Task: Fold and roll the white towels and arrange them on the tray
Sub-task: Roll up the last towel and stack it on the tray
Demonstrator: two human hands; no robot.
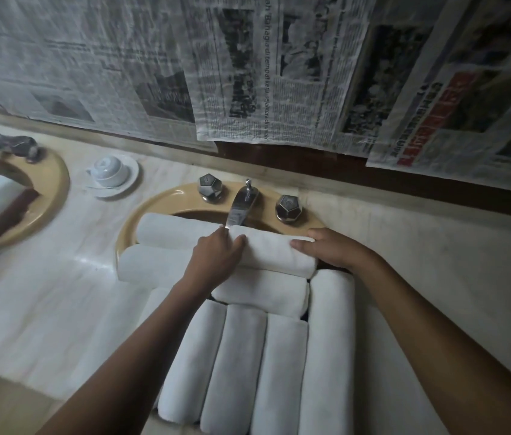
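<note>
- Towel (276, 251) is lying crosswise on the rolled stack (241, 365), under the tap (241, 205).
- Your left hand (216, 255) and right hand (332, 249) are grasping it, fingers curled over.
- Soft, light; probably unrolling unless you're holding both ends.

An upturned cup (108, 171) on a saucer (133, 176) stands left of the faucet (240, 208), beneath newspapers (248, 73).

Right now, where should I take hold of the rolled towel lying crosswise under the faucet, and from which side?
Grip the rolled towel at its two ends, coming from the near side and above, where the left hand and right hand hold it. It is long and soft, so a middle grip would probably sag it, and the faucet spout overhangs its far edge.
</note>
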